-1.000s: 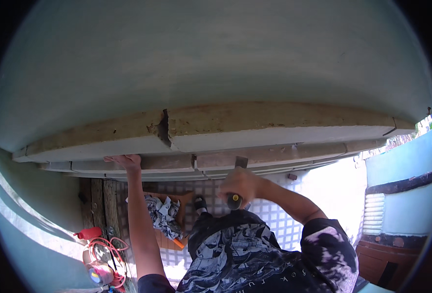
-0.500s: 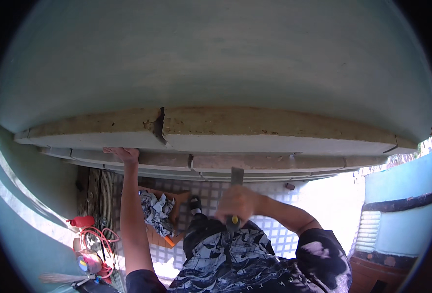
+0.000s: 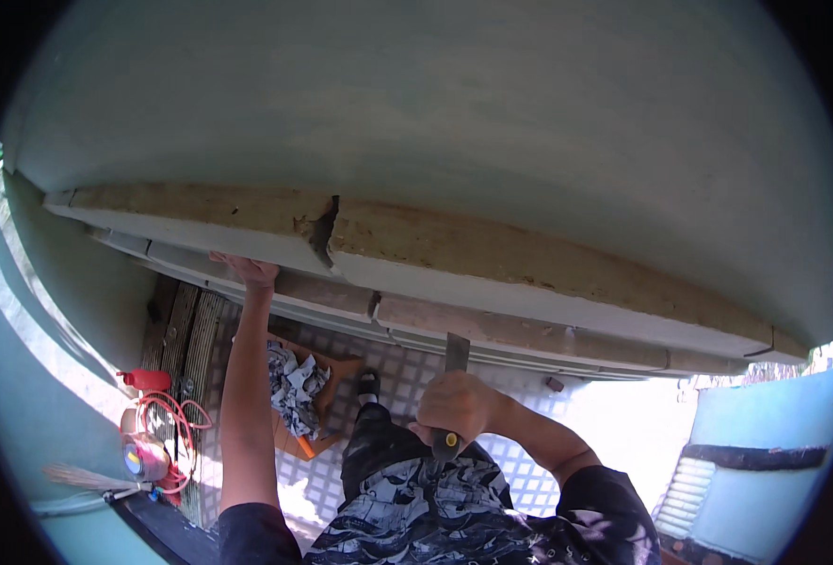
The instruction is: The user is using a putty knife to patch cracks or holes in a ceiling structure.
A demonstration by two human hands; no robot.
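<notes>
My right hand (image 3: pixel 456 403) is closed around the dark, yellow-tipped handle of a scraper, its flat metal blade (image 3: pixel 458 352) pointing up toward the ledges. The blade tip appears close to the lower ledge (image 3: pixel 426 313); whether it touches cannot be told. My left arm reaches up, and my left hand (image 3: pixel 250 270) lies with fingers stretched out on the lower ledge, just below the upper one. The upper ledge (image 3: pixel 492 260) has a worn brown top and a pale front face. A jagged dark crack (image 3: pixel 324 231) cuts through it, right of my left hand.
Below, an orange stool (image 3: pixel 338 384) bears a crumpled black-and-white cloth (image 3: pixel 294 390). At lower left are a red container (image 3: pixel 147 379), a coiled pink hose (image 3: pixel 190 424) and a broom (image 3: pixel 77 476). A small reddish block (image 3: pixel 554 384) lies on the tiled floor.
The view has tilted, so the ledges now slope down to the right. My left hand stays on the lower ledge, and my right hand still grips the scraper near the same spot.
</notes>
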